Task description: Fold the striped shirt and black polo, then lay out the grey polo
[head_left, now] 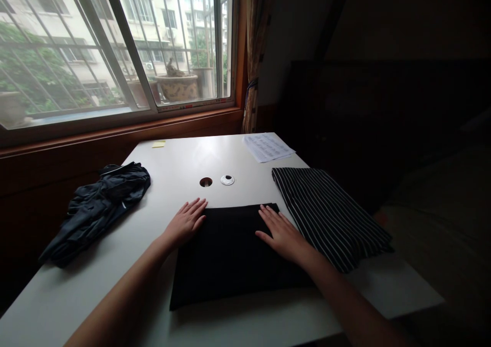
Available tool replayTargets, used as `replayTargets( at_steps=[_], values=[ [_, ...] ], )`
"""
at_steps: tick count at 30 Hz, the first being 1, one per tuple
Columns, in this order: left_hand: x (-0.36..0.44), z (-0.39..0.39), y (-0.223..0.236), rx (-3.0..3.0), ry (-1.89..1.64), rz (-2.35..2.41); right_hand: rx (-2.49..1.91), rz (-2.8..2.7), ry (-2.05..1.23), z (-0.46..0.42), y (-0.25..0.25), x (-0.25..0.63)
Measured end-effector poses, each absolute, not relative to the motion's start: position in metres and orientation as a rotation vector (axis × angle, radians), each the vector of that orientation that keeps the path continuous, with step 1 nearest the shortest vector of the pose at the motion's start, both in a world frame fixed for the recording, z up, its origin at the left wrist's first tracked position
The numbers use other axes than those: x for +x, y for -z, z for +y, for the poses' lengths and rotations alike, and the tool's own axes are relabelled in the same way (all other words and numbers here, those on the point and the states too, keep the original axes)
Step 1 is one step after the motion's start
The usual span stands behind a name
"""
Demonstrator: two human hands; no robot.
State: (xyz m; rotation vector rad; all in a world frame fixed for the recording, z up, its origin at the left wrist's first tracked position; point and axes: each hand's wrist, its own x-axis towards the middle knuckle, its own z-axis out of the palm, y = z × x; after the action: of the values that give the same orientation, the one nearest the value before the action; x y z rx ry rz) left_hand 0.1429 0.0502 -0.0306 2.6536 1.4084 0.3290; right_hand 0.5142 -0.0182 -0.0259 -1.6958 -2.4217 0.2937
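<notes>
A black piece of cloth (233,260), folded into a flat rectangle, lies on the white table (207,324) in front of me. My left hand (186,220) rests at its upper left edge, palm down with the fingers stretched out. On the upper right part of the cloth lies my right hand (282,232), flat, its thumb held apart from the fingers. Neither hand grips anything. Just right of my right hand is a folded striped cloth (330,209), black with thin white lines. What kind of garment the black cloth is, I cannot tell.
At the table's left lies a crumpled dark garment (102,204). Farther back are a round cable hole (206,182), its white ring cover (227,180), a yellow sticky note (158,144) and printed sheets (268,147). A barred window (180,45) stands behind the table.
</notes>
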Motion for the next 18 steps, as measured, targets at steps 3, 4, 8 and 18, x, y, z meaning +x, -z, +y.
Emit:
replayTargets(
  at_steps=[3, 4, 8, 18],
  values=[
    [0.135, 0.053, 0.034, 2.604, -0.348, 1.449, -1.702, -2.408, -0.285, -0.022, 0.026, 0.516],
    [0.132, 0.054, 0.035, 2.587, -0.356, 1.466, -1.699, -2.398, -0.280, -0.024, 0.026, 0.517],
    [0.125, 0.057, 0.039, 2.509, -0.397, 1.561, -1.708, -2.371, -0.243, -0.033, 0.026, 0.520],
    [0.097, 0.058, 0.045, 2.411, -0.830, 1.709, -1.631, -2.338, -0.210, -0.051, 0.033, 0.528]
  ],
)
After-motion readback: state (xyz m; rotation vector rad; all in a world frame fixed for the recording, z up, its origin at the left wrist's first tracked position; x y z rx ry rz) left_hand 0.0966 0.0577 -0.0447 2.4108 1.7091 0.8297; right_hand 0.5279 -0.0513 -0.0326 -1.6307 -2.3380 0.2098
